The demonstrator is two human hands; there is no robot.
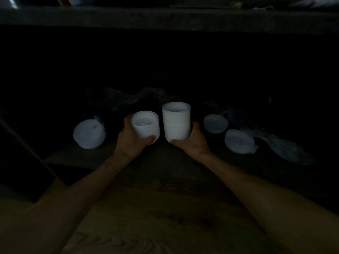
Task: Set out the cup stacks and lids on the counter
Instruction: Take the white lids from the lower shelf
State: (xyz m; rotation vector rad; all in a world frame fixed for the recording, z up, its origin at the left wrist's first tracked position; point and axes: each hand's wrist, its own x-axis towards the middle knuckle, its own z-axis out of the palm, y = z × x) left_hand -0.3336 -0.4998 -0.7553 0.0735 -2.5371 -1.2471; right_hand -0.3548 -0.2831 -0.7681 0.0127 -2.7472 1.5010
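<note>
In dim light over the wood-grain floor (146, 226), my left hand (131, 137) curls round a short white stack of plastic cups (145, 126), thumb across its lower front, while my right hand (192, 139) grips a taller ribbed white stack of cups (176, 122) just beside it, both stacks upright with open mouths up. Flanking them on a dark low shelf (77, 158) lie a pale bagged stack of lids (89, 133) at left and two more bagged lid stacks (215, 123) (240, 142) at right. Crumpled clear plastic wrap (128, 99) lies behind, under a grey stone worktop (165, 17) edge.
</note>
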